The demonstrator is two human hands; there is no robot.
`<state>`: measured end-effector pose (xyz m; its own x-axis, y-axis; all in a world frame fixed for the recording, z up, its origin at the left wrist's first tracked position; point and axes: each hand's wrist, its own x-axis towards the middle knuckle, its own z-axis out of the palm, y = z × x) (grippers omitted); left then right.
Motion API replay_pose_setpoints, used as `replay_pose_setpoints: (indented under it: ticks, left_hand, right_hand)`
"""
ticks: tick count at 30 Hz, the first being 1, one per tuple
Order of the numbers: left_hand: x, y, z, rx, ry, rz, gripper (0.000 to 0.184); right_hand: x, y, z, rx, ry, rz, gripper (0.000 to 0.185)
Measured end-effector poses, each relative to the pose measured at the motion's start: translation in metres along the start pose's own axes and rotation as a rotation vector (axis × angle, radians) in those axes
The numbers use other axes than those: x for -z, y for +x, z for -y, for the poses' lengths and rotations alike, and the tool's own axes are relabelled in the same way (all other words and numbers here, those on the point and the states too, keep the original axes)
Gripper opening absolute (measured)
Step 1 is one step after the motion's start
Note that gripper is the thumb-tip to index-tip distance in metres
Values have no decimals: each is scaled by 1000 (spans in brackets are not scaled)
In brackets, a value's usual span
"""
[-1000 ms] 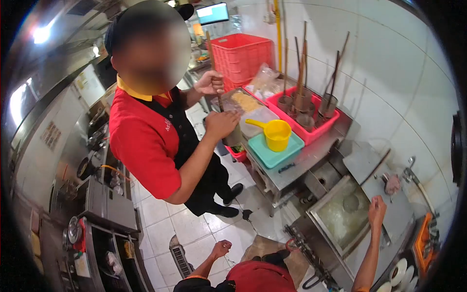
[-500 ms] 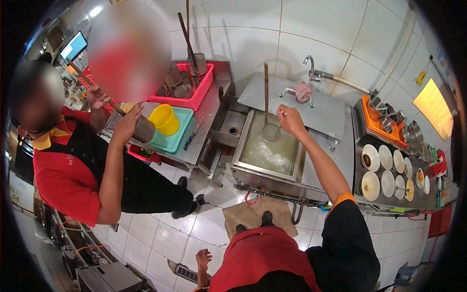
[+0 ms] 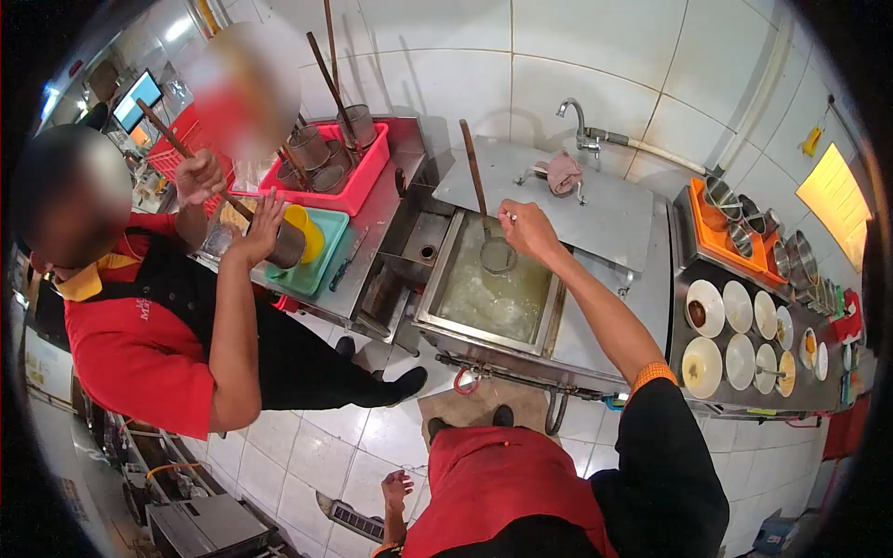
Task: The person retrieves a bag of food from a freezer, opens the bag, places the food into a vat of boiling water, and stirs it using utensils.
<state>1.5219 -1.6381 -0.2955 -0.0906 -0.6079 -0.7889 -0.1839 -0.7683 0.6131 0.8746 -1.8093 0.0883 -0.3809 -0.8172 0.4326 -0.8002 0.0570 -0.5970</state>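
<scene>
My right hand (image 3: 528, 229) is closed above the right side of a steel vat of cloudy, bubbling liquid (image 3: 493, 312). A small pale tip shows at its fingers; what it belongs to I cannot make out. Just left of this hand, a round strainer (image 3: 499, 257) rests at the liquid's surface, its long wooden handle (image 3: 474, 172) leaning back against the metal cover (image 3: 609, 219). Low by my red apron, my left hand (image 3: 397, 488) hangs empty over the floor, fingers loosely bent and apart.
At left, a co-worker holds a wooden-handled metal strainer (image 3: 285, 244) near a yellow container (image 3: 312, 237) on a teal tray (image 3: 330, 265). A pink basin (image 3: 372, 167) holds several strainers. Right are several bowls (image 3: 702, 367) and an orange tray (image 3: 707, 237). A faucet (image 3: 579, 126) stands behind.
The view has shifted slightly. My right hand stays closed over the vat beside the strainer. The co-worker's strainer now overlaps the yellow container, and their foot has moved right.
</scene>
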Motion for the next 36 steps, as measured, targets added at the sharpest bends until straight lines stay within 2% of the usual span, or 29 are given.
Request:
replay_pose_setpoints:
  ticks: [7,10,16,25,28,36]
  left_hand:
    - [-6,-11,5,-56,58,38,40]
    - [0,-1,7,80,-37,21,41]
    - [-1,-11,10,2,-35,22,41]
    - [-9,-9,32,29,121,25,51]
    - [-15,-11,35,73,69,42,56]
    - [-33,-28,30,30,35,-5,51]
  right_hand:
    - [5,0,6,-33,-41,47,12]
    - [4,1,4,-38,-20,41,12]
    - [1,0,3,-51,-49,60,13]
    - [4,1,1,-38,-47,92,13]
    - [2,3,-3,-28,-31,103,13]
    - [8,1,2,-56,-62,133,13]
